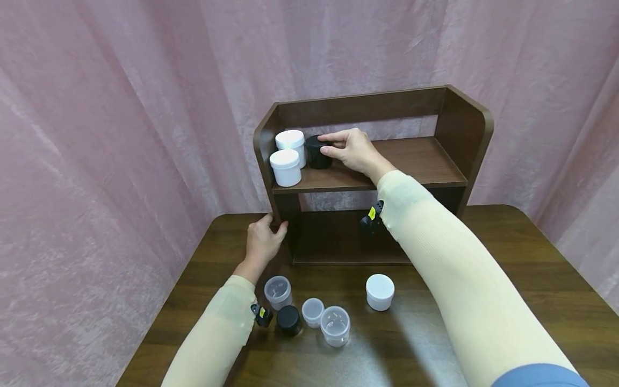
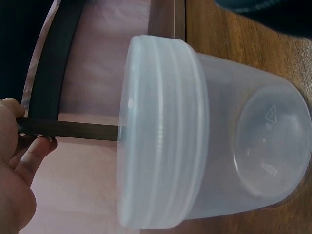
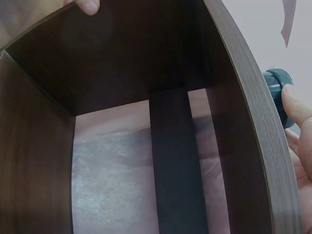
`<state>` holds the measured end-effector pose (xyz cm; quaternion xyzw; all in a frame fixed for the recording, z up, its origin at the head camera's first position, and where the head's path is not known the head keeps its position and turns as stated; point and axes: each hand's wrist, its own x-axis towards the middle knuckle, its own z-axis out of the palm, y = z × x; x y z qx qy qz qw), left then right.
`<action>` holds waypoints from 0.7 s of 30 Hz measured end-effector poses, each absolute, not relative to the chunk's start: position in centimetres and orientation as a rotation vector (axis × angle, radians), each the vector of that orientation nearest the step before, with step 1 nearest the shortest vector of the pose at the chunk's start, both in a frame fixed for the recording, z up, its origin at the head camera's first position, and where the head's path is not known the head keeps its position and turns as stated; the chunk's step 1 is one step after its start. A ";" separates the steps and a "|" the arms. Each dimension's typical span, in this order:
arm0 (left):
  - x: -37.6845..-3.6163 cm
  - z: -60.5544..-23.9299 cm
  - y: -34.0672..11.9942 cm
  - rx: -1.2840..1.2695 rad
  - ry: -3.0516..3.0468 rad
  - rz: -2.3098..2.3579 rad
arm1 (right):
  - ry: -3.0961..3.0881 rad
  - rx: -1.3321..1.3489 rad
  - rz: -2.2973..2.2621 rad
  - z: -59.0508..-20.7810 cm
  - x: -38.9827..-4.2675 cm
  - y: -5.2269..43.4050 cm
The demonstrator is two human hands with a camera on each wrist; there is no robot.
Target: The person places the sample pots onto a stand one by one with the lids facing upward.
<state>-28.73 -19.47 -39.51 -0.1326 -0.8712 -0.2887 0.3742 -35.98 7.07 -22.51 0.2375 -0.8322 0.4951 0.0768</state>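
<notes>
A dark wooden shelf unit (image 1: 420, 161) stands on the table. Two white jars (image 1: 286, 166) sit at the left end of its upper shelf. Beside them stands a black jar (image 1: 316, 153), and my right hand (image 1: 323, 145) grips it from the right with fingers and thumb curled round it. The right wrist view shows that black jar (image 3: 278, 87) past the shelf edge, with a fingertip (image 3: 297, 105) on it. My left hand (image 1: 275, 223) holds the lower part of the shelf's left side panel (image 2: 53, 73), thumb on the front edge.
On the brown table (image 1: 508, 301) in front of the shelf lie a clear jar (image 1: 278, 292), a black jar (image 1: 289, 320), a small clear jar (image 1: 312, 312), another clear jar (image 1: 335, 325) and a white jar (image 1: 379, 291). A pink curtain (image 1: 121, 134) hangs behind.
</notes>
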 end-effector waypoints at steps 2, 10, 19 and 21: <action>-28.7 -39.5 -19.4 -0.343 -2.230 -0.736 | -2.495 0.711 1.490 -22.5 -36.0 7.1; -28.7 -39.5 -19.3 -0.355 -2.217 -0.735 | -2.469 0.730 1.521 -22.6 -36.0 7.2; -28.9 -39.6 -19.4 -0.346 -2.229 -0.744 | -2.448 0.741 1.543 -22.2 -35.5 7.7; -29.0 -39.7 -19.3 -0.346 -2.225 -0.746 | -2.412 0.756 1.559 -22.0 -35.1 8.0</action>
